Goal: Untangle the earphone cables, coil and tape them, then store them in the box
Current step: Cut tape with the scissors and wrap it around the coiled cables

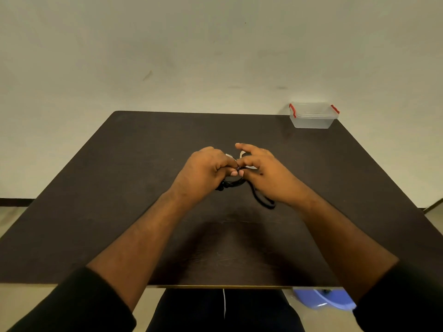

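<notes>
Black earphone cable (260,200) lies bunched at the middle of the dark table (119,164), partly under my hands. My left hand (203,171) grips a coiled part of the cable, fingers curled round it. My right hand (263,171) pinches the cable between thumb and a finger right beside the left hand; its other fingers stretch forward. A whitish roll of tape (242,154) shows behind the fingers, mostly hidden. A loop of cable trails toward me under the right wrist. The clear plastic box (311,117) with red clips stands shut at the far right corner.
The table's far edge meets a plain wall. A blue object (323,299) sits on the floor under the near right edge. My legs are below the near edge.
</notes>
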